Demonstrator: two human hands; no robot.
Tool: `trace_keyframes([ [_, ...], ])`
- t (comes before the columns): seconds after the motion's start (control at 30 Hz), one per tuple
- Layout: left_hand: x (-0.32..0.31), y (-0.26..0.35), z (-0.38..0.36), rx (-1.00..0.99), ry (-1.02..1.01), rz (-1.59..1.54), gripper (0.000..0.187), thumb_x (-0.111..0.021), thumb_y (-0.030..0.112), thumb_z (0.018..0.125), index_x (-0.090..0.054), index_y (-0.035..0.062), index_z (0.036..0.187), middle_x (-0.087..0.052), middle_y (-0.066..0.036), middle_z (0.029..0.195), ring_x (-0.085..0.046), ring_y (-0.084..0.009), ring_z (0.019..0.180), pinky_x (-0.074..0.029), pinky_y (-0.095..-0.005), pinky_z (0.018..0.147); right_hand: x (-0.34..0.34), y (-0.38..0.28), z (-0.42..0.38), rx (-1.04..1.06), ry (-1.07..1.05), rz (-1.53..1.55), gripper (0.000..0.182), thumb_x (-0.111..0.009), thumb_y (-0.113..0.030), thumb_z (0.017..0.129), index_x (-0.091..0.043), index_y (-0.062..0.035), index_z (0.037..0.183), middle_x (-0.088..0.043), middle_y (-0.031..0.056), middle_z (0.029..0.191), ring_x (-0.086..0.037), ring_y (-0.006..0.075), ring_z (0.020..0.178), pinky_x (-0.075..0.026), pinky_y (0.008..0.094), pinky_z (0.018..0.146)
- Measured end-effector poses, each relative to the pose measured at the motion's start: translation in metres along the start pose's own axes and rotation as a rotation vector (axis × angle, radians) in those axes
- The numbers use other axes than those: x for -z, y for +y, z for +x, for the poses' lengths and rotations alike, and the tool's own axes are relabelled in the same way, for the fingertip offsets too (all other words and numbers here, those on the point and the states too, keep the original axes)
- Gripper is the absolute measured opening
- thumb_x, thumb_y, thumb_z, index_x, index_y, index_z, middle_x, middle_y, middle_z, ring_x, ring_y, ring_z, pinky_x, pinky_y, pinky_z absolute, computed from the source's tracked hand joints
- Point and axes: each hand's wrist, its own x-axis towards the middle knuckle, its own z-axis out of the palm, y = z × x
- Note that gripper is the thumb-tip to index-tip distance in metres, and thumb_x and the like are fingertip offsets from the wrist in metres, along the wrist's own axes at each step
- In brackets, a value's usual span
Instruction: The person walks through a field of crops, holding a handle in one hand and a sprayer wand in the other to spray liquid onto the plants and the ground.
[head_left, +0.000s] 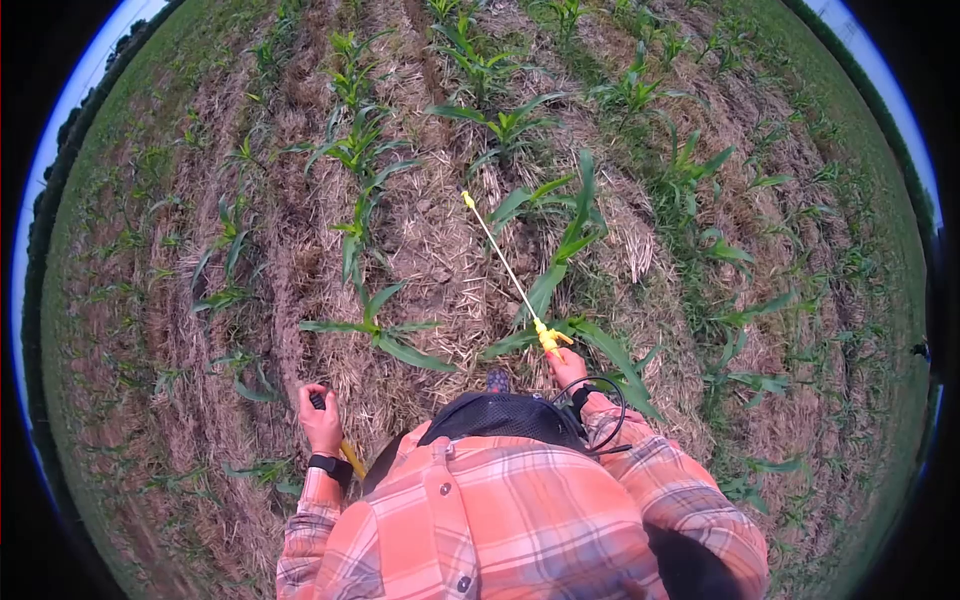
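- Spray wand (505,265): we see our right hand (568,368) closed round its yellow grip, tip out over straw between young corn plants (560,240).
- Left hand (320,418) fist-tight on a dark handle (318,401); lower part hidden behind wrist.
- Hose (610,415) partly hidden by sleeve.
- No writing legible.

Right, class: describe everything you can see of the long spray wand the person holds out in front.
The spray wand is a thin, pale, straight rod with a yellow tip at the far end and a yellow fitting at the near end. The right hand grips it at that fitting. It slants up and left from the hand, over straw-covered soil between young maize plants. A black hose loops by the wrist.
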Motion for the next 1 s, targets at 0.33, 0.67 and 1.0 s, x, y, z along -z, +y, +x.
trace_keyframes([
  [0.33, 0.106, 0.125, -0.014, 0.033, 0.162, -0.219, 0.012, -0.051, 0.005, 0.081, -0.042, 0.0074, 0.088, -0.038, 0.002, 0.066, -0.035, -0.0032, 0.049, -0.027, -0.0161, 0.043, 0.077, -0.001, 0.065, -0.238, 0.314, 0.563, 0.026, -0.048, -0.032, 0.084, -0.042, -0.0088, 0.074, -0.041, -0.0003, 0.05, -0.036, 0.0074, 0.033, -0.029, 0.0225, 0.027],
  [0.67, -0.065, 0.007, 0.094, 0.057, -0.122, 0.034, 0.011, -0.056, 0.007, 0.073, -0.047, 0.0048, 0.079, -0.048, -0.007, 0.06, -0.047, -0.0151, 0.054, -0.038, -0.0281, 0.051, 0.032, -0.037, 0.089, -0.216, 0.289, 0.365, 0.028, -0.049, -0.03, 0.084, -0.045, -0.0068, 0.07, -0.044, 0.0004, 0.05, -0.037, 0.0088, 0.032, -0.029, 0.0239, 0.027],
  [1.0, -0.09, -0.021, 0.2, 0.102, -0.168, 0.041, 0.013, -0.056, 0.007, 0.071, -0.045, 0.0048, 0.078, -0.049, -0.009, 0.06, -0.049, -0.0204, 0.052, -0.04, -0.0316, 0.051, -0.066, -0.137, 0.126, 0.219, -0.106, -0.335, 0.026, -0.054, -0.031, 0.078, -0.057, -0.0055, 0.084, -0.057, 0.0073, 0.062, -0.055, 0.0165, 0.054, -0.041, 0.0307, 0.051],
])
